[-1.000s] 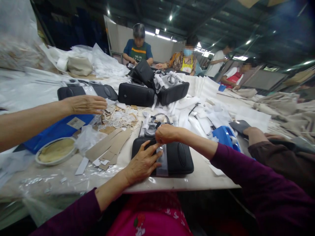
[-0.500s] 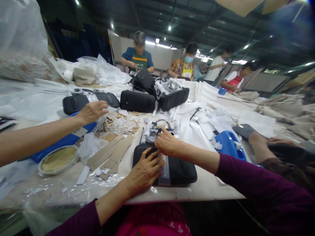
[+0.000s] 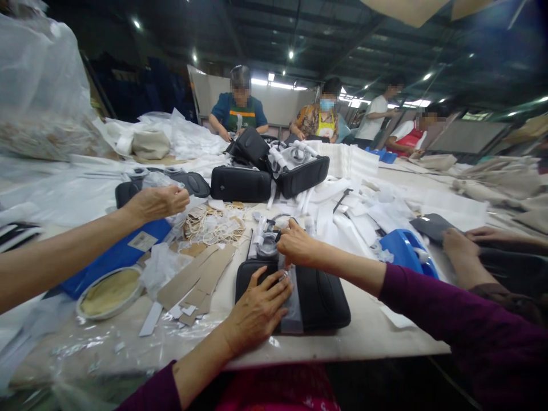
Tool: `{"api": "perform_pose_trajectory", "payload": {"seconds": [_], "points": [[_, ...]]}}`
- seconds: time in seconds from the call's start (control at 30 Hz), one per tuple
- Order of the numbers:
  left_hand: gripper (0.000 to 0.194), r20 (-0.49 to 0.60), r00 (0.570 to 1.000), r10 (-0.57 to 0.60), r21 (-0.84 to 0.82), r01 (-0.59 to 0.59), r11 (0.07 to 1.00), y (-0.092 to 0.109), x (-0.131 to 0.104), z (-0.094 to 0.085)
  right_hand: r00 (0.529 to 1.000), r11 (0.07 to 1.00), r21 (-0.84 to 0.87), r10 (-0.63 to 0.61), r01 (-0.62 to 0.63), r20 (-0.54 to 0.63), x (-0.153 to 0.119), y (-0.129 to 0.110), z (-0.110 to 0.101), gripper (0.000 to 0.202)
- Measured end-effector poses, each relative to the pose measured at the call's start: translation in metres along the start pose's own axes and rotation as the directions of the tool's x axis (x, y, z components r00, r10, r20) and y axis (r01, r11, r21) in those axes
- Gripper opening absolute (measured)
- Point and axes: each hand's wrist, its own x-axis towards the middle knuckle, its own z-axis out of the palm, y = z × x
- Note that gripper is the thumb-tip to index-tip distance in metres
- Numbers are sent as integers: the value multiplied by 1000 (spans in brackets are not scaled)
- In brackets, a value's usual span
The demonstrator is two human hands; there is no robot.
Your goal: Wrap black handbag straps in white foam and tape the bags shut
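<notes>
The left hand lay spread on the flat, black padded case near the edge of the pale bench; the right hand curled beyond (whether pinching anything, one could not tell). Uneven pulling might have creased the clear plastic strip.

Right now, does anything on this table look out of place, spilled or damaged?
Mostly clutter: tangled pale cords and loose cardboard strips lie scattered left of the black case under the left hand. Farther back, a tilted case rests askew among other cases. I can make out no damage or spill.
</notes>
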Motion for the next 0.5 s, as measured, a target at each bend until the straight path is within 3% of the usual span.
{"api": "perform_pose_trajectory", "payload": {"seconds": [0.27, 0.37, 0.5], "points": [[44, 29, 999, 20, 16, -21, 1000, -2, 4, -1, 998, 995, 77, 67, -67, 8, 16, 19, 7, 31], [43, 26, 999, 30, 36, -31, 999, -2, 6, -2, 975, 959, 186, 222, -214, -19, 22, 25, 8, 19], [46, 39, 998, 39, 83, -42, 996, -4, 4, -1, 878, 861, 293, 464, -415, -119, 11, 40, 9, 24]]}}
